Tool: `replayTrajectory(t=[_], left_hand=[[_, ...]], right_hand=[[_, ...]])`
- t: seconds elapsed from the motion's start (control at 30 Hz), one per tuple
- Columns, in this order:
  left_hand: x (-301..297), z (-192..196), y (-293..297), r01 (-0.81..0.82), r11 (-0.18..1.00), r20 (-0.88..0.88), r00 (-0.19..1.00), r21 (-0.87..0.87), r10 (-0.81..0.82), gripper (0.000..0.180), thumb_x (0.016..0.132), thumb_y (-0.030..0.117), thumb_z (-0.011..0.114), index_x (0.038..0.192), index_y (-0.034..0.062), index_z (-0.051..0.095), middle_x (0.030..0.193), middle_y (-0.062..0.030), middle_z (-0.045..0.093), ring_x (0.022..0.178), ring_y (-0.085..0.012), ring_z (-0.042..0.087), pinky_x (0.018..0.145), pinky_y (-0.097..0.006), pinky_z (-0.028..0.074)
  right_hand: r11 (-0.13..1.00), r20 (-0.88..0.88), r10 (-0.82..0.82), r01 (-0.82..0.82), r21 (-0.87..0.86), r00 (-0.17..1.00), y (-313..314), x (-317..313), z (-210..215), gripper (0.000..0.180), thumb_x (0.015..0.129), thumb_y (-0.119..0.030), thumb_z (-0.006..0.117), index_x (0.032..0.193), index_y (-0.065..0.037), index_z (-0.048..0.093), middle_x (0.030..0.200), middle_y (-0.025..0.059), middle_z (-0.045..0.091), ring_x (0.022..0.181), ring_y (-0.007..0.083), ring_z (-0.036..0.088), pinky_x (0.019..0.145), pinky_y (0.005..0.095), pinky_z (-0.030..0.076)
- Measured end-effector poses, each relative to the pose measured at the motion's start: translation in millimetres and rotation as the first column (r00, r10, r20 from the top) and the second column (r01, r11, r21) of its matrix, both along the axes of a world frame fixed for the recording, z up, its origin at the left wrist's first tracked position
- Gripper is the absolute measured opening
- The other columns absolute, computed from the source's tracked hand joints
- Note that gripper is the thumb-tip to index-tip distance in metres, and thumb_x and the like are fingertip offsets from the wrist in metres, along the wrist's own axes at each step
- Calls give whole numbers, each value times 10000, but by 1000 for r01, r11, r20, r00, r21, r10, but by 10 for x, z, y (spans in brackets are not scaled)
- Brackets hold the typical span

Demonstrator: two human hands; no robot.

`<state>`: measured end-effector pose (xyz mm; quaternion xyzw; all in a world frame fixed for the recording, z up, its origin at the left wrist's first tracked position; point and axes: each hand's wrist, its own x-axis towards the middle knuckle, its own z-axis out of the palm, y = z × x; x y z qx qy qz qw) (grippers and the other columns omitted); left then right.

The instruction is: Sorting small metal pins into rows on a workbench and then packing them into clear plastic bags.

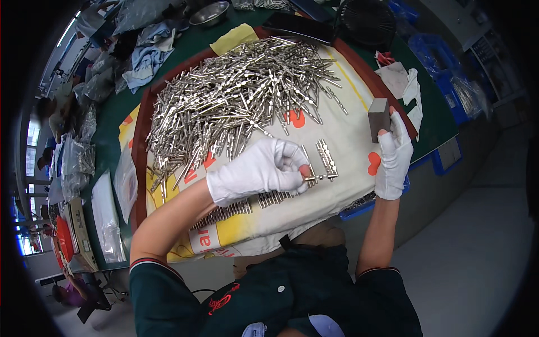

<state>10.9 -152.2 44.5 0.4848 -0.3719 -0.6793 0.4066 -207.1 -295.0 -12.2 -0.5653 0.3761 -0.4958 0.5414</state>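
Note:
My left hand (258, 170), in a white glove with bare fingertips, is closed in a pinch on a thin, stepped metal pin (323, 177) low over the cloth. Right beside that pin, a few similar shiny pins (324, 153) lie side by side. My right hand (394, 160), gloved the same way, grips a grey rectangular block (378, 121) upright at the tray's right side. Beyond my left hand spreads a big heap of loose metal pins (241, 84). Partly hidden under my left forearm, rows of pins (230, 211) are lined up near the front edge.
A printed cream cloth (356, 185) lines the tray, bounded by a reddish-brown rim (359, 59). Behind stand a black fan (368, 22) and a metal bowl (209, 14). Plastic bags (106, 210) lie at left, blue bins (443, 67) at right. Other people sit at far left.

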Motion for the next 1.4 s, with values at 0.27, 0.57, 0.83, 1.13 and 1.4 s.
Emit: replayTrajectory(t=[0.27, 0.57, 0.83, 1.13, 1.4], left_hand=[[-108, -209, 377, -372, 905, -455, 783, 206, 425, 278, 898, 63, 654, 1156, -19, 585, 965, -108, 673, 862, -179, 689, 742, -244, 567], [-185, -254, 341, -603, 797, -301, 755, 30, 582, 184, 918, 41, 616, 1089, -19, 584, 929, -140, 682, 835, -219, 700, 727, -280, 577], [-196, -312, 365, -600, 799, -312, 752, 40, 580, 258, 895, 5, 628, 1128, -54, 536, 929, -140, 670, 788, -192, 690, 705, -272, 571], [-260, -345, 360, -632, 774, -167, 768, -46, 618, 306, 820, -48, 700, 1094, -29, 566, 952, -55, 635, 841, -96, 645, 778, -216, 536], [-359, -291, 380, -658, 740, -15, 748, -140, 663, 230, 862, 4, 664, 1077, -26, 587, 873, -9, 621, 718, -15, 562, 608, -167, 457]], right_hand=[[997, 10, 37, -36, -67, 999, 13, 16, -37, 677, 816, -179, 690, 1393, 54, 423, 1247, 150, 559, 1075, 189, 567, 937, 308, 446], [908, -244, 28, -126, -399, 969, 176, 58, -17, 705, 710, -93, 700, 1350, 73, 455, 1296, 169, 521, 1150, 244, 535, 1014, 351, 415], [851, -387, 220, -371, -373, 895, 644, 320, 158, 763, 643, -133, 738, 1331, 67, 474, 1236, 184, 519, 1120, 284, 540, 986, 376, 432], [824, -440, 223, -409, -392, 870, 795, 355, 152, 779, 626, -132, 745, 1333, 49, 472, 1228, 189, 523, 1121, 321, 527, 956, 401, 451], [776, -514, 160, -429, -463, 843, 884, 368, 168, 787, 627, -144, 743, 1342, 32, 469, 1215, 186, 526, 1099, 332, 526, 941, 418, 443]])
